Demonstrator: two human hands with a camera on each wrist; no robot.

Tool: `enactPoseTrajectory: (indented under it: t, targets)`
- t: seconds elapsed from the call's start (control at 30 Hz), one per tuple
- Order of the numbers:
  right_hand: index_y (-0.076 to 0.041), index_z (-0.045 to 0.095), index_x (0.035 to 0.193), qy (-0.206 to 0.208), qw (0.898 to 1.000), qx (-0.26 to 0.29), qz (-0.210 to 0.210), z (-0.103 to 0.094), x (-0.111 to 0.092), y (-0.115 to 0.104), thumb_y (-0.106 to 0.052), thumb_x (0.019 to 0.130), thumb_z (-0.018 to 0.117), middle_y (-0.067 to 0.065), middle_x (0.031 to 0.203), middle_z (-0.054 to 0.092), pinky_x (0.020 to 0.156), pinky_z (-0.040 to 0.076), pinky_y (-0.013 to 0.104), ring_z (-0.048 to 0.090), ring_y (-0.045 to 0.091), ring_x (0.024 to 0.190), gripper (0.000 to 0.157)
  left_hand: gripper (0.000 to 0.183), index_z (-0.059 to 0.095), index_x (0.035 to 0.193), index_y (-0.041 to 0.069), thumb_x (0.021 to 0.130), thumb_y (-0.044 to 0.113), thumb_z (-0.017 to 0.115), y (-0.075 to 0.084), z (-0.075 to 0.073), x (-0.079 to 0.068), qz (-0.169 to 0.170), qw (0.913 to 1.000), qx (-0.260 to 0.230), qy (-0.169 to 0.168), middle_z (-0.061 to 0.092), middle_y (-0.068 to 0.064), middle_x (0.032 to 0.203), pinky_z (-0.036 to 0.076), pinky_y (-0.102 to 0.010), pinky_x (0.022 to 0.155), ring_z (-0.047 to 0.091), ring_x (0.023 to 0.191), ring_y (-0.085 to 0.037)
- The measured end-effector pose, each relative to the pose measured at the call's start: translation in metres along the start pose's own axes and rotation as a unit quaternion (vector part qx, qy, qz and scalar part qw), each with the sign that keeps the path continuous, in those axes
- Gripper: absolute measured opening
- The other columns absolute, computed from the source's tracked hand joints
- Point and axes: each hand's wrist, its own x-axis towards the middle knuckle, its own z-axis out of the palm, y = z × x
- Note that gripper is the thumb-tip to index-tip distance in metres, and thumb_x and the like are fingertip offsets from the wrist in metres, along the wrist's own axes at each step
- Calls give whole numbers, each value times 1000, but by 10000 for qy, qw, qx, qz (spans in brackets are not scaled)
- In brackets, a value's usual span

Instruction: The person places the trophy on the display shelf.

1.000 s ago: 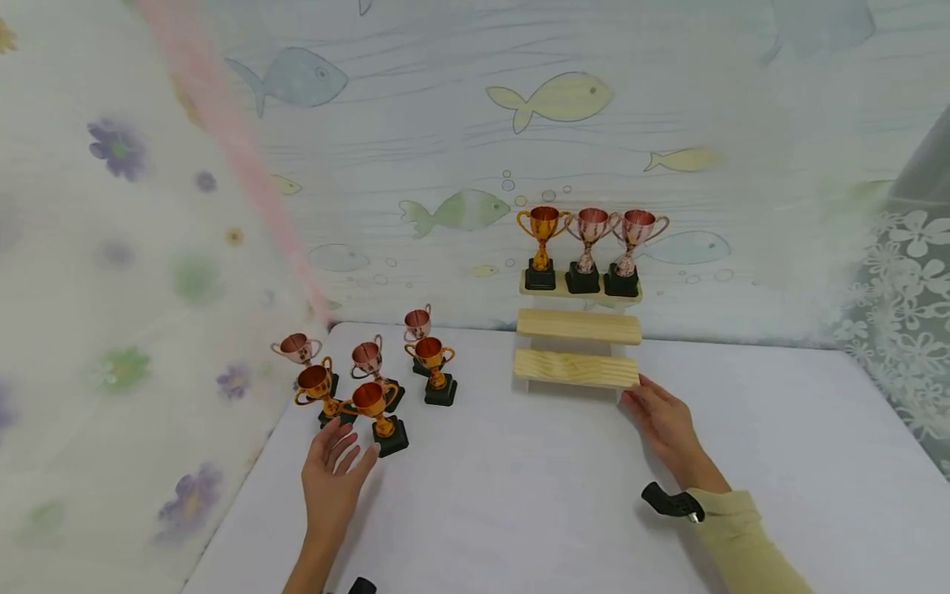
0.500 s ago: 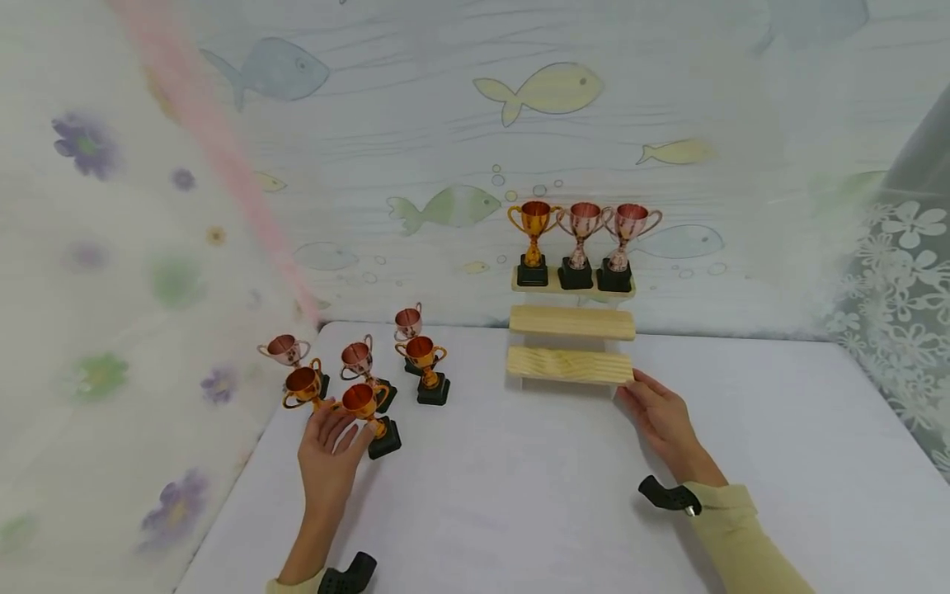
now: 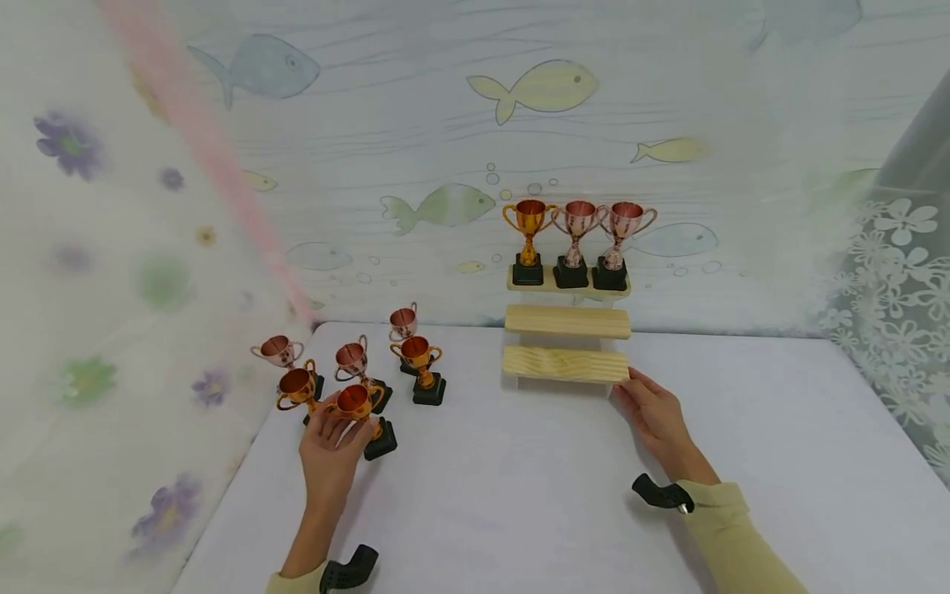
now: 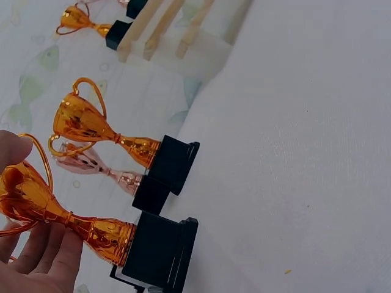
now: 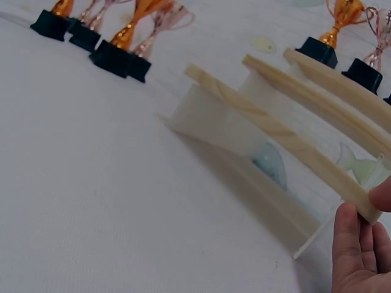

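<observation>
Left hand (image 3: 330, 458): partly closed, thumb and fingers curled round the bowl of the nearest gold cup (image 3: 356, 401), the thumb on one side by a handle and the fingers on the other; its black base (image 3: 382, 441) sits just right of the hand, below the grip. Whether the base bears on the cloth (image 3: 482, 487) cannot be told. A second gold cup (image 3: 297, 385) stands just past the fingertips to the left (contact unclear), with a pink cup (image 3: 278, 351) behind it; another pink cup (image 3: 352, 360) is directly beyond the hand, and, farther right, a third gold cup (image 3: 417, 353) has a rear pink cup (image 3: 404, 322) behind it. Right hand (image 3: 656, 425): pinched on the near right end of the rack (image 3: 567, 322), thumb above the bottom tier (image 3: 564, 365) and fingers beneath, which looks like steadying. Beyond that hand, up and to its left, one gold and two pink cups stand upright on the top tier (image 3: 549, 280). Step in hand, as judged: taking hold of the nearest gold cup. A move from here would call for a straight lift, keeping handles and base off the close neighbours, with the right hand holding the rack steady.
</observation>
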Motion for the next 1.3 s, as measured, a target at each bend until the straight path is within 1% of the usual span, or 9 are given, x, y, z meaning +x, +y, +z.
enactPoseTrajectory:
  t: [0.07,0.1,0.27,0.3,0.33,0.7,0.93,1.13,1.3]
  targets:
    - [5,25,157,9,10000,51,-8,0,0,0,-4,104,51,-16,95,66,98,50,14,65,-4,95,60,66,48,146,6,87,-1,78,0,1,1,1,10000,54,13,60,-1,125,53,-13,91,64,108,-4]
    - [1,37,153,1,9999,134,-17,0,0,1,-2,104,51,-15,94,67,97,51,14,65,-3,94,51,65,48,145,7,88,-1,78,1,1,1,20,10000,72,16,61,1,125,53,-13,91,64,107,-4]
    - [2,35,154,-74,9996,254,-6,-1,0,3,0,103,50,-15,93,69,97,51,14,66,-2,94,53,62,50,144,7,89,1,77,2,2,2,96,9998,148,108,64,4,119,53,-13,91,64,105,-5]
    - [2,32,155,-84,9997,243,-3,-1,0,3,-1,104,50,-15,94,68,97,51,14,66,-2,95,55,62,50,144,7,88,1,77,3,2,2,119,9998,134,128,64,5,117,53,-13,91,64,104,-5]
    - [7,20,158,-95,9998,159,-10,-1,0,4,-2,104,50,-16,96,67,98,50,14,65,-3,96,62,61,51,144,7,89,1,77,3,2,2,127,9997,142,160,64,4,117,53,-13,91,64,104,-6]
    - [5,25,157,-4,10000,82,-19,-1,3,5,-5,104,51,-14,100,65,99,50,14,65,-3,98,60,54,54,137,-5,87,-6,75,7,2,5,444,9984,-176,304,65,3,114,54,-12,88,66,103,-5]
    - [4,28,156,-11,9996,257,62,-2,3,2,-3,103,53,-12,99,69,96,52,15,66,-1,97,59,53,57,136,-4,87,-5,76,12,2,3,400,9987,-91,317,66,5,114,53,-12,89,66,103,-4]
    - [4,28,157,-35,9992,398,37,-1,2,1,-1,103,52,-10,100,68,96,52,15,66,0,97,59,52,61,133,-2,84,-7,78,22,4,-2,333,9994,99,70,66,4,113,55,-13,87,67,102,-5]
    - [3,24,158,22,9996,284,25,-2,3,1,-4,105,50,-12,102,65,99,50,15,65,-2,99,60,53,62,132,-2,82,-12,77,34,11,-7,454,9979,153,-446,65,1,117,55,-15,88,66,104,-8]
